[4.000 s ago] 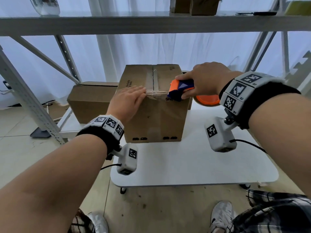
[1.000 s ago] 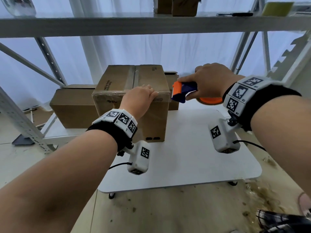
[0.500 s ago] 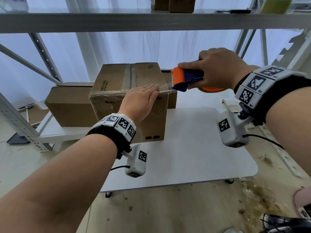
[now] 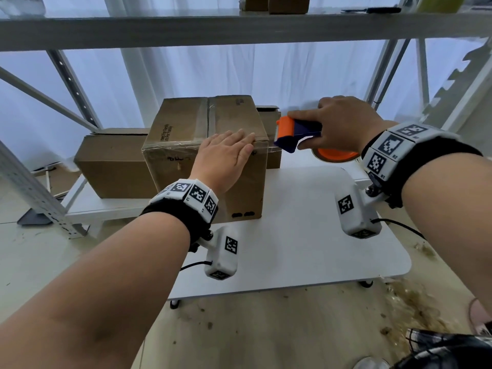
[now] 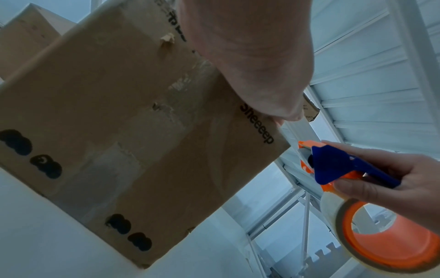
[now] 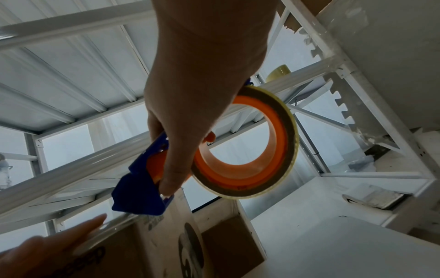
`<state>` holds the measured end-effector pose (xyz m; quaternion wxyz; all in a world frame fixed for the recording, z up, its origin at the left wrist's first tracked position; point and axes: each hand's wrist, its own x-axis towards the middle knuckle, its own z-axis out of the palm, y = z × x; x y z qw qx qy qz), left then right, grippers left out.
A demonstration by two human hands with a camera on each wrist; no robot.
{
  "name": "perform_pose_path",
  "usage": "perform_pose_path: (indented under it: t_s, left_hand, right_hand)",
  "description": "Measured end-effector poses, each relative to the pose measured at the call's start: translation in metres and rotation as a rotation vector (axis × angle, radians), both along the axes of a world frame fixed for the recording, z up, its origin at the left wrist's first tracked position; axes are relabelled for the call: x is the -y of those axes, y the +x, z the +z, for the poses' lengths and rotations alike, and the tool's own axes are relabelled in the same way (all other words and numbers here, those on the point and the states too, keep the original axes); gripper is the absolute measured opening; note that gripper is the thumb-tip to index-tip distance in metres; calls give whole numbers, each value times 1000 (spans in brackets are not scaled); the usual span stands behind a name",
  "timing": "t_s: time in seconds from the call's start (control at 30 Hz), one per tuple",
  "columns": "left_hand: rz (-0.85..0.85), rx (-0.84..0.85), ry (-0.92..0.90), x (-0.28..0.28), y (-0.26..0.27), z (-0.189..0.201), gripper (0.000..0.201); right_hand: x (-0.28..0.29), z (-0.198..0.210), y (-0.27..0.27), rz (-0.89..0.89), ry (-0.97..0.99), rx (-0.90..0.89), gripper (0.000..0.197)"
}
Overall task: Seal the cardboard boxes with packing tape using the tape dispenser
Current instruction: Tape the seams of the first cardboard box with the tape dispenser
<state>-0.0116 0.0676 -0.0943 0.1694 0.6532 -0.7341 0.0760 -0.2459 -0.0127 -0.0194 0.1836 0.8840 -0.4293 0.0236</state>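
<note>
On the box (image 4: 205, 145) top edge, left hand (image 4: 223, 155) flat, fingers straight, right hand (image 4: 338, 123) grip curled round tape dispenser (image 4: 295, 134)

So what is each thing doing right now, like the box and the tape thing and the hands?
Cardboard box: flaps closed, upright on the white table, clear tape along its top front edge.
Tape dispenser: off the box's right corner, a tape strip running to the box.
Left hand: flat, pressing the tape down.
Right hand: gripping the dispenser.
Box behind: on the low shelf.
</note>
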Motion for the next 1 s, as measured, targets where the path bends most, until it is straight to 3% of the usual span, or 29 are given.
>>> perform_pose_path:
  t_s: [0.23,0.37,0.47,0.73,1.0]
  left_hand:
    - [-44,-192,-43,19,-14,14,39]
    - [-51,-108,-103,24,-13,11,28]
    - [-90,77,-132,23,-11,2,41]
    - [-26,-7,-247,27,-13,-7,38]
    - [-16,23,-229,29,-14,-7,38]
  right_hand:
    - [4,-8,5,0,11,-15,74]
    - [9,-7,4,20,-6,-31,74]
    - [13,-11,5,27,-10,-7,74]
    - [16,-33,-21,100,-13,244,76]
    - [19,-45,-72,170,-197,195,68]
